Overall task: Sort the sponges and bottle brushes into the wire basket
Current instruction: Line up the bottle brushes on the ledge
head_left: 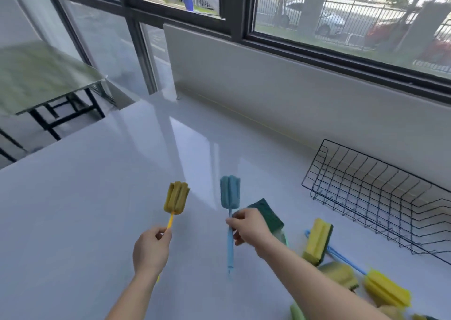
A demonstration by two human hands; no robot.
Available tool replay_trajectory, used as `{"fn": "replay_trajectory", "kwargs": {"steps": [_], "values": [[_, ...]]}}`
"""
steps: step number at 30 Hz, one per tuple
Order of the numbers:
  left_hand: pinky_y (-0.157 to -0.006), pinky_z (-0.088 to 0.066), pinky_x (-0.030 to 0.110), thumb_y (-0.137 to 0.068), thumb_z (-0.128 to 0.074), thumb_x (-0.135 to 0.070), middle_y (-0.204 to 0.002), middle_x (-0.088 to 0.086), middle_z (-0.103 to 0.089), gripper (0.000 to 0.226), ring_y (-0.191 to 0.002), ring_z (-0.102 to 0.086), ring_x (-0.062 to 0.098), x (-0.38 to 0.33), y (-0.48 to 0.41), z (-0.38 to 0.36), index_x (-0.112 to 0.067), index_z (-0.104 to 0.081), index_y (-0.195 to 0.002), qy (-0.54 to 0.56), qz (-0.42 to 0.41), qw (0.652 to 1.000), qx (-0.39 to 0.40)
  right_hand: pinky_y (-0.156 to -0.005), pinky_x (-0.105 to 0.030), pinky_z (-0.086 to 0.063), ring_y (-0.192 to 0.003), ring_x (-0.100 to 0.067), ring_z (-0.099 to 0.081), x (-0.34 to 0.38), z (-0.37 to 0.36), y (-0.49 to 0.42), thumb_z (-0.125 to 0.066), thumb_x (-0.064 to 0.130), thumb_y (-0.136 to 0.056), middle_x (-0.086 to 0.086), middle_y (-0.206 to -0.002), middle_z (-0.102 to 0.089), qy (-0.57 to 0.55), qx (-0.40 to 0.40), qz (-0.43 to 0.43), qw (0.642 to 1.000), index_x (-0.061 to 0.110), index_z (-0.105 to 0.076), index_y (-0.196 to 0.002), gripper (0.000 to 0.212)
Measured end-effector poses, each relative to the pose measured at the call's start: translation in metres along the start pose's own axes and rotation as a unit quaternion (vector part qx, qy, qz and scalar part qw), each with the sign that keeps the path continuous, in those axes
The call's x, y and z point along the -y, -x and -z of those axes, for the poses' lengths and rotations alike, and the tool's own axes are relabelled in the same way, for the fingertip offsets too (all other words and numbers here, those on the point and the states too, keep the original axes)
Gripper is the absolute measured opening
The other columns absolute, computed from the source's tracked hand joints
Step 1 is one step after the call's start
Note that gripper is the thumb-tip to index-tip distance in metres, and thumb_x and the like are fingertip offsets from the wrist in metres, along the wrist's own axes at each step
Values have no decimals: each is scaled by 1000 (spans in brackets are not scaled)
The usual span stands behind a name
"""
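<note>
My left hand point(151, 250) grips the orange handle of a yellow bottle brush point(176, 198), foam head pointing up. My right hand point(249, 227) holds a blue bottle brush point(230, 195) by its blue handle, also head up. Both brushes hover over the white table point(97, 210). The black wire basket point(380, 197) stands to the right with nothing visible inside. Between my right arm and the basket lie a green scouring sponge point(266, 212), a yellow-and-green sponge point(317, 241) standing on edge, and a yellow-headed brush with a blue handle point(386, 291).
More sponges point(339, 274) lie at the lower right edge, partly hidden by my right arm. A low white wall point(268, 80) under the window borders the table's far side. A green-topped folding table point(41, 75) stands beyond the left edge.
</note>
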State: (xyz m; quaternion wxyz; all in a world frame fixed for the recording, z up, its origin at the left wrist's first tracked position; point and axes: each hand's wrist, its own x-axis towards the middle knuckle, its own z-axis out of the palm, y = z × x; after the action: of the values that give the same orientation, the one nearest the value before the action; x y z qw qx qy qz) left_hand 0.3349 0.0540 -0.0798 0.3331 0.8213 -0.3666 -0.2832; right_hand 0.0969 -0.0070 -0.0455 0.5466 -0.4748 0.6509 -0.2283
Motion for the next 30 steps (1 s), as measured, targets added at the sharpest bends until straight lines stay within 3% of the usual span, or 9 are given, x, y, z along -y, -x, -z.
{"fn": "replay_trajectory", "kwargs": {"steps": [5,9,11,17,19,25,30], "values": [[-52,-39,29,-88,-65,-25,-64,-3,-63,20,-61,-59,16,19,-8,8,-25,-65,-69,-8,53,998,-20,-57,-35,-62,-56,-20,-63,2,-41,-15,-66,18,-90,-11,-72,-67,95,37,-27,994,0,-68,-86,19],[-53,-38,27,-85,-66,-30,-69,-10,-65,16,-65,-60,11,23,-7,5,-30,-63,-70,-11,78,997,-17,-61,-40,-63,-56,-22,-63,4,-62,-25,-64,19,-88,-11,-71,-66,134,54,-37,989,9,-63,-80,13],[-54,-39,26,-85,-67,-33,-73,-12,-65,12,-67,-60,9,25,-5,3,-32,-63,-74,-13,82,997,-4,-63,-39,-64,-58,-22,-66,5,-70,-30,-65,22,-87,-9,-74,-68,142,46,-39,988,4,-66,-85,18],[-56,-39,25,-84,-69,-38,-75,-13,-65,9,-69,-58,2,31,2,5,-37,-62,-78,-4,80,997,6,-59,-32,-59,-63,-21,-62,4,-86,-32,-68,27,-87,-7,-84,-70,111,50,-43,992,15,-69,-92,13],[-57,-40,26,-85,-67,-36,-77,-12,-65,3,-71,-58,3,32,3,7,-33,-65,-85,-10,77,997,1,-58,-31,-57,-64,-22,-61,1,-87,-29,-67,28,-86,-6,-87,-71,113,43,-40,992,17,-69,-91,12],[-57,-38,28,-84,-63,-24,-77,-6,-62,15,-75,-58,10,29,3,7,-29,-64,-99,-37,50,998,2,-59,-29,-59,-70,-18,-63,-7,-77,-22,-64,26,-89,-6,-88,-73,95,53,-38,993,19,-69,-91,9],[-59,-39,28,-81,-63,-15,-73,-5,-63,24,-74,-58,8,24,8,0,-24,-65,-103,-33,38,999,16,-76,-41,-62,-72,-21,-63,-13,-75,-18,-65,23,-88,-5,-90,-70,125,74,-29,989,16,-69,-100,14]]}}
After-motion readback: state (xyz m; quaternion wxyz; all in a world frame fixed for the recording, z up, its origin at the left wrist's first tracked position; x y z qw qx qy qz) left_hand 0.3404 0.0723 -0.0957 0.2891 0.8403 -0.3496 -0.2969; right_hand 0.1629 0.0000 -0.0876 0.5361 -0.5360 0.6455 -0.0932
